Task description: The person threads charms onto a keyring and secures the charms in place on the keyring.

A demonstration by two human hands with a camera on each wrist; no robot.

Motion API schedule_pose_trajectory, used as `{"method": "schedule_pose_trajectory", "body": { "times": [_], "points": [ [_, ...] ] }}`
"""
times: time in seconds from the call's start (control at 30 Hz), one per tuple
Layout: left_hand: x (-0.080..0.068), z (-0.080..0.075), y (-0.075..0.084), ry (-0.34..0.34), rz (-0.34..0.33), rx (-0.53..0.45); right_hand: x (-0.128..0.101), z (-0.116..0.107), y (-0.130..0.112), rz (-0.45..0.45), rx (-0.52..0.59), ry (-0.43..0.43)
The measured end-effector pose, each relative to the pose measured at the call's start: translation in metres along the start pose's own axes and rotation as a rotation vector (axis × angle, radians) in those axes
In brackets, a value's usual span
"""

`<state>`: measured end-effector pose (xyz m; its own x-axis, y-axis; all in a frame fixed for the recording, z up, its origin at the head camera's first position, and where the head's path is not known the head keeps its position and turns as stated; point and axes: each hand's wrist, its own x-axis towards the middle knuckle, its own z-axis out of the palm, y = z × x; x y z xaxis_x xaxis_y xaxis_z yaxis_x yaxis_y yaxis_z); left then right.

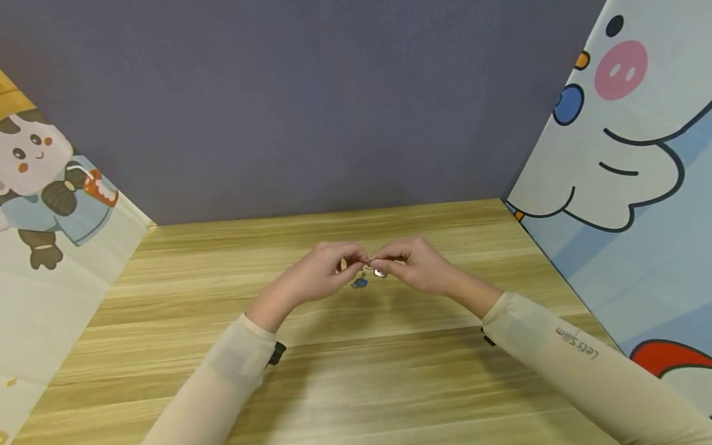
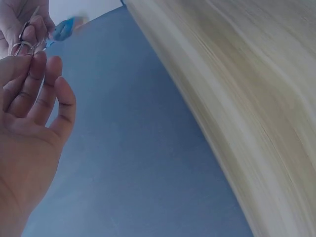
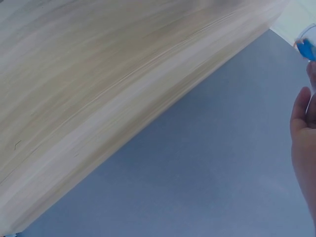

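Note:
Both hands meet over the middle of the table and work on a small key ring with a blue charm. Thumb and fingertips of my left hand [image 1: 322, 272] pinch the metal ring [image 2: 23, 48], seen up close in the left wrist view. Facing it, my right hand [image 1: 423, 269] pinches the other side of the same piece, with a shiny silver part [image 1: 380, 272] by its thumb. Below the fingertips dangles the blue charm [image 1: 360, 282], which also shows at the right edge of the right wrist view. Fingers partly hide the ring.
The wood-grain table [image 1: 356, 383] runs back to a grey upright panel [image 1: 311, 111]. Side panels with cartoon prints stand at the left [image 1: 61, 185] and right [image 1: 628, 154]. Pale sleeves cover both forearms, and a dark strap piece [image 1: 277, 353] shows at the left wrist.

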<state>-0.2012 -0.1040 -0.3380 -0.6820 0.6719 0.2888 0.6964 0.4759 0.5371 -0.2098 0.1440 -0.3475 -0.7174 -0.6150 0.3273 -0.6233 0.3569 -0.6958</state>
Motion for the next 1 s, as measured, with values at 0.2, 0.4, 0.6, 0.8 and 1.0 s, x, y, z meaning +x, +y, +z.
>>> {"method": "schedule_pose_trajectory", "body": {
  "times": [0.2, 0.4, 0.6, 0.8, 1.0],
  "points": [
    [-0.002, 0.002, -0.001, 0.067, -0.078, -0.142, 0.001, 0.002, -0.002, 0.054, 0.045, 0.026],
    [-0.006, 0.004, -0.003, 0.113, -0.090, -0.200, 0.002, 0.003, -0.005, 0.113, 0.057, 0.056],
    [-0.005, 0.005, -0.003, 0.118, -0.094, -0.085, 0.003, 0.006, -0.005, 0.073, 0.023, 0.066],
    [-0.006, 0.006, -0.002, 0.141, -0.047, 0.032, 0.004, 0.009, -0.005, 0.006, -0.038, 0.073],
    [-0.008, 0.008, -0.003, 0.159, -0.026, 0.023, 0.004, 0.013, -0.005, -0.004, -0.088, 0.100]
  ]
}}
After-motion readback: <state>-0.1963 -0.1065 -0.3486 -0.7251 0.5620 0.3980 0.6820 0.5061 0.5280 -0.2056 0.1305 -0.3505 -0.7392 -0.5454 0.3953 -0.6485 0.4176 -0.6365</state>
